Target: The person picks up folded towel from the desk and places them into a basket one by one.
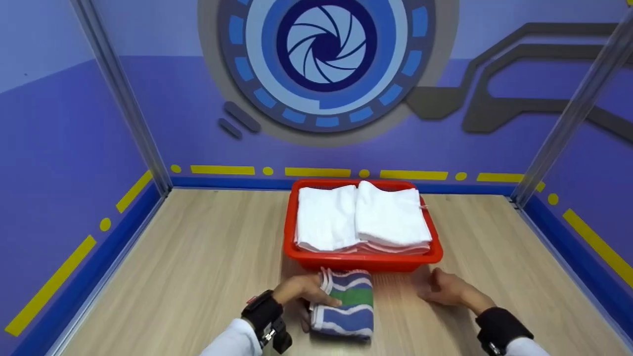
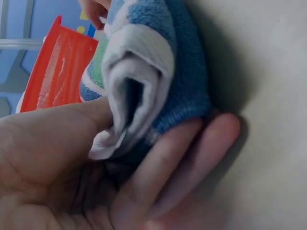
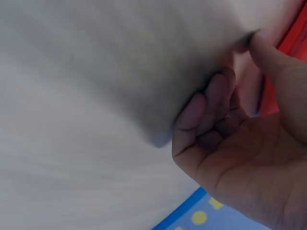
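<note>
A folded towel (image 1: pixel 352 296) with blue, white and green stripes is held at its left side by my left hand (image 1: pixel 307 291), thumb on top and fingers underneath. In the left wrist view the towel's rolled white edge (image 2: pixel 136 72) faces the camera, and the fingers curl below it. To the right, my right hand (image 1: pixel 449 288) rests at the tabletop with loosely bent fingers and nothing in it. Its palm (image 3: pixel 249 158) shows bare in the right wrist view. Just beyond the towel stands a red basket (image 1: pixel 356 261) holding two stacks of folded white towels (image 1: pixel 326 217).
The wooden tabletop (image 1: pixel 212 257) spreads around the basket. A blue-purple panel (image 1: pixel 237 148) with yellow dashes rises behind, and side panels (image 1: pixel 59 163) with metal corner posts (image 1: pixel 123 94) bound the left and right.
</note>
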Demonstrator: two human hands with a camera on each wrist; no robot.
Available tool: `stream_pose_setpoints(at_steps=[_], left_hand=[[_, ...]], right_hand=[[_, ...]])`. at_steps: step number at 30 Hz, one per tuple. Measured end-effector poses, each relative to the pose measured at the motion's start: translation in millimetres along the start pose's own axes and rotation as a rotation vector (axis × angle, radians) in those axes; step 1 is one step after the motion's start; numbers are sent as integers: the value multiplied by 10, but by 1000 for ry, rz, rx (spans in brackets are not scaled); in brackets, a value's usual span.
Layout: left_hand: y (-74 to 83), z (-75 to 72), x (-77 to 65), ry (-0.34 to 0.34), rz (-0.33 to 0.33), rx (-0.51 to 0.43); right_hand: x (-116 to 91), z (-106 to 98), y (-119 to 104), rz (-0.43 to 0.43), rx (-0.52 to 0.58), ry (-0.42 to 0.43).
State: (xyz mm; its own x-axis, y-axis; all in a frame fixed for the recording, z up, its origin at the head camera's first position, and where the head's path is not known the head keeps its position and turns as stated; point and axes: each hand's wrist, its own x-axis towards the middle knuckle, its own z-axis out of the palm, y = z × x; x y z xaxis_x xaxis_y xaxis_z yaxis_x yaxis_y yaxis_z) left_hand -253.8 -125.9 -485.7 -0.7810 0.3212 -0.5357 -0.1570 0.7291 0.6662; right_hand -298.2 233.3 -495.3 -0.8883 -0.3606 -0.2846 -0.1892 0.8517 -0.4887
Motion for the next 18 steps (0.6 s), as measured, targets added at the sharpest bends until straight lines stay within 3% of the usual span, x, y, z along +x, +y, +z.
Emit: stream_pose_setpoints(at_steps=[3,6,9,13,15,18], left_hand=[[87,54,61,-7,16,22],[157,138,97,37,55,80],[213,274,105,115,88,104],[254,405,40,214,128,131],[231,388,-20,205,150,81],[169,302,-94,100,161,-124]], right_hand=[[-45,127,-210,-71,117,-67],[-86,313,-452,-66,255,-103],[-152,510,-621,-112,267,-34],[-219,658,-698,-86,247,90],[-234,667,-691,-62,267,109],[-255,632,-649,-64,330,92]])
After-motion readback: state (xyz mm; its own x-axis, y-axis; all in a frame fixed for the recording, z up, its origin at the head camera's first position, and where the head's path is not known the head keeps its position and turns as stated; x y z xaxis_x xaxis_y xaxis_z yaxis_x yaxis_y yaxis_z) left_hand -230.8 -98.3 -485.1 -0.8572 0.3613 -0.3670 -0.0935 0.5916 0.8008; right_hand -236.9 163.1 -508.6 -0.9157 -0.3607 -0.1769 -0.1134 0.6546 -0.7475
